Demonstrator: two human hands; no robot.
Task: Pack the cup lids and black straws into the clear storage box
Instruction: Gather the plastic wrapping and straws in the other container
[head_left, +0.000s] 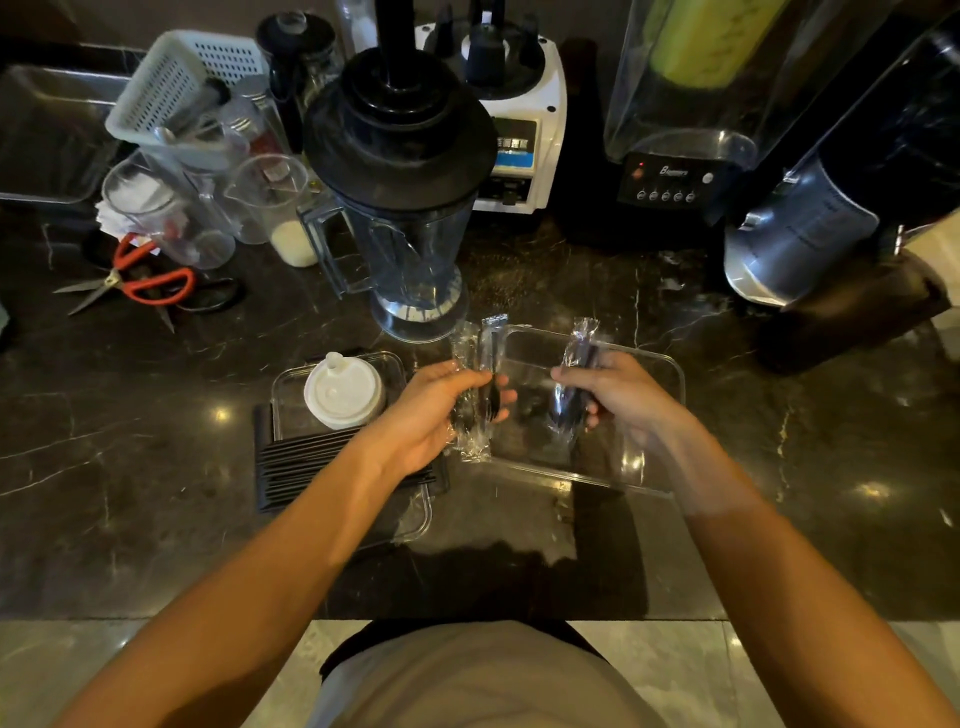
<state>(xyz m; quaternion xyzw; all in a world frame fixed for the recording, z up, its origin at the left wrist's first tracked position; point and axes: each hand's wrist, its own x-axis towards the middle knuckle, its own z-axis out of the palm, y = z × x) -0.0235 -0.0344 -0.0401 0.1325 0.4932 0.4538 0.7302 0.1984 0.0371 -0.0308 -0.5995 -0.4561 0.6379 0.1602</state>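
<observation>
Forearms reach up from the bottom of the frame to the dark worktop (156, 415). At centre, the left hand (441, 410) has its fingers curled round two wrapped black straw packs (475, 384), held upright just left of the clear box (660, 415). The right hand (610, 397) grips a third wrapped pack (574, 374) over the box's inside, fingers closed round its middle.

Left of centre, a white lid stack (343, 389) sits on a second clear tray (415, 525), with loose black straws (322, 467) lying across that tray's near part, under the left wrist.

Risks, as I judge them: the wrappers look slick, so a pack could slide out of a curled grip and fall beside the box instead of in it. The left forearm hangs low over the loose straws and close to the lids; a sweep to the right could scatter the straws or topple the stack. The blender jug (410, 249) stands just behind the hands, so a high lift could knock it.

Hard to tell: how many straws each wrapper holds, whether the box has anything in it, since its clear walls blend into the worktop, and whether the second tray is the box's lid. Its near left corner is hidden by the arm.
</observation>
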